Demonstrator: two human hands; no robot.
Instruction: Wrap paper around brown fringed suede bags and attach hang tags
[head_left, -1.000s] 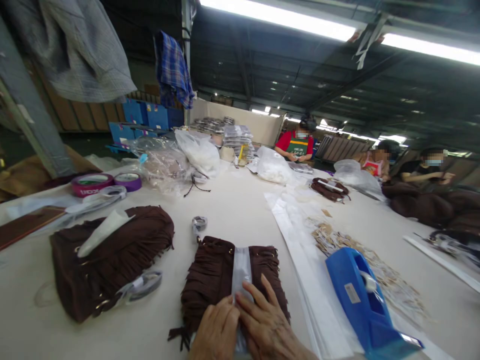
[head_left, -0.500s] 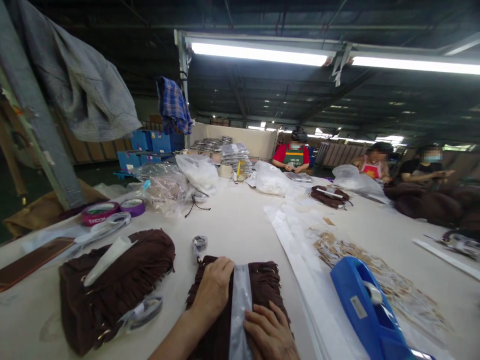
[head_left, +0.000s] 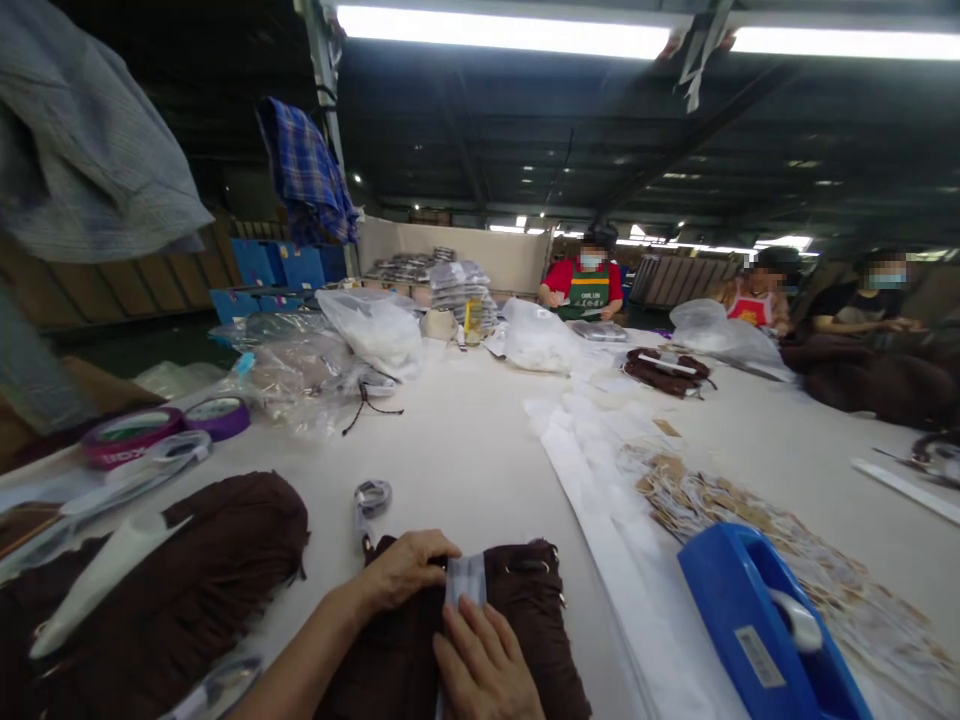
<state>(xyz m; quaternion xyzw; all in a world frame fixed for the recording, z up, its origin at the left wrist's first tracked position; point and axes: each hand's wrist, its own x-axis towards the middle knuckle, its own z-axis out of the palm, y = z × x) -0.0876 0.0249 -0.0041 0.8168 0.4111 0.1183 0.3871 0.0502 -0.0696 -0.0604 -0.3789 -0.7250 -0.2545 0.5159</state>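
- Head view: we work at a pale, flat tabletop [head_left: 465, 450], and a dark-brown fabric bag [head_left: 532, 640] lies directly before us, a translucent grey plastic strip [head_left: 466, 576] crossing its top edge.
- Our left hand [head_left: 409, 570] rests on that edge, fingers close together beside the strip; we cannot tell whether they pinch it.
- Our right hand [head_left: 491, 665] lies flat over the strip, fingers slightly spread.
- Rightward, we have a blue plastic tape dispenser [head_left: 761, 620].
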